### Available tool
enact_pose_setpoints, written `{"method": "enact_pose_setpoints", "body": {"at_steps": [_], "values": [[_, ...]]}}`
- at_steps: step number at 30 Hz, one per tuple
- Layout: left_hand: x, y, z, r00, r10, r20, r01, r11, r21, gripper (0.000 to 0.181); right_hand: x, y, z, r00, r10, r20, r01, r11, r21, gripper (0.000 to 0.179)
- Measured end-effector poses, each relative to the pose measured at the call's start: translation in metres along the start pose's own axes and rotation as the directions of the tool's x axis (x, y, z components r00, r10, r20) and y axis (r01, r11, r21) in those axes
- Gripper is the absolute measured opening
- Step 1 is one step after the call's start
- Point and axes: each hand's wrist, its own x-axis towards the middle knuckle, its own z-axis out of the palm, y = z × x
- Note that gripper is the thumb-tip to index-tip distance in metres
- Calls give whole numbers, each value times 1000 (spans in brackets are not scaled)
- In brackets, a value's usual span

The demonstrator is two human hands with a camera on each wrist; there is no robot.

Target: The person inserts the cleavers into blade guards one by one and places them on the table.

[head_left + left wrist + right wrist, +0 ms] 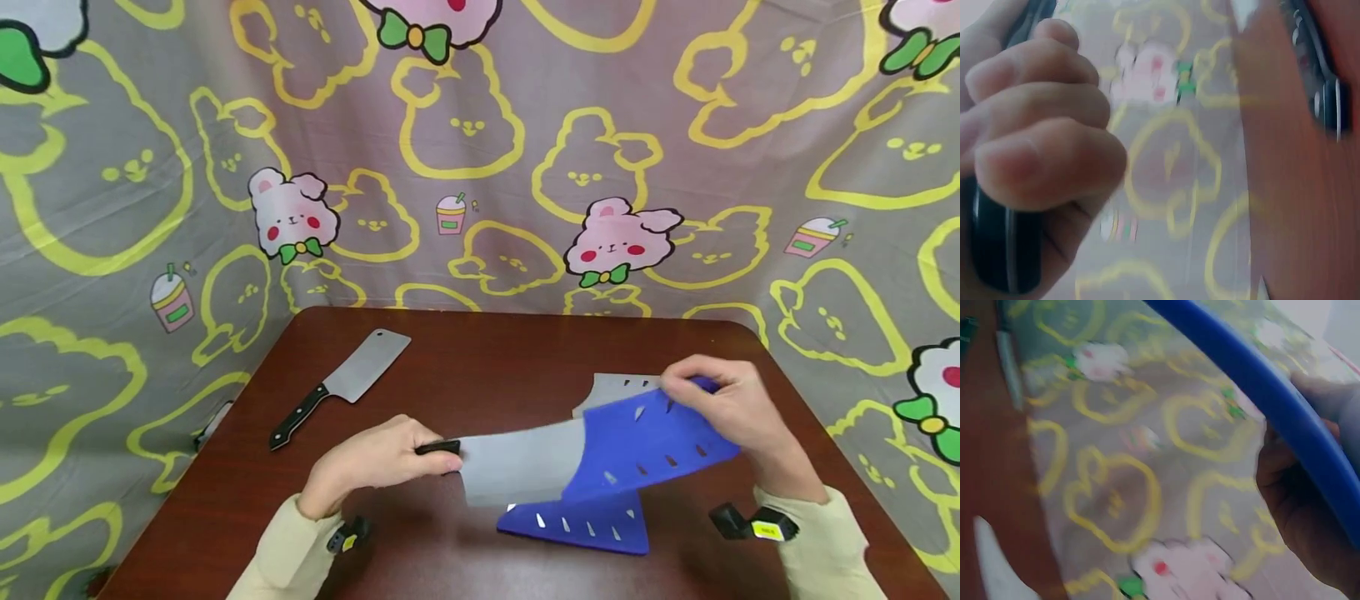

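Observation:
My left hand (390,458) grips the black handle of a cleaver (517,462), its broad blade pointing right. In the left wrist view the fingers (1041,106) curl round that handle. The blade's far end is hidden behind or inside a blue blade guard (630,442) with slots. My right hand (723,400) pinches this guard at its upper right edge, thumb and fingers on either side. The right wrist view shows the guard (1260,381) edge-on in the hand. Below them on the table lies a second blue blade guard (592,525).
A second cleaver (367,367) with a black riveted handle lies at the table's left. A pale slotted blade guard (611,387) lies behind the held blue one, partly hidden. Patterned cloth (465,167) stands round the back and sides of the brown table (487,342).

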Motion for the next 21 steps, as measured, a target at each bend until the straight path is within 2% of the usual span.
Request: {"method": "enact_pose_setpoints", "body": {"at_steps": [4,9,16,21], "values": [[5,6,5,1000,5,4,-5,998,64,52,0,-5,15,996,27,86,-22,998,-54,18],[5,7,4,999,-11,-31,13,996,85,48,-1,-10,21,998,51,45,-48,997,-61,17],[5,3,7,999,-4,-40,8,995,98,47,0,-9,23,998,43,54,-40,998,-52,19],[6,1,8,999,-12,-38,15,995,101,48,0,-8,23,995,73,72,-68,996,-65,15]]}}
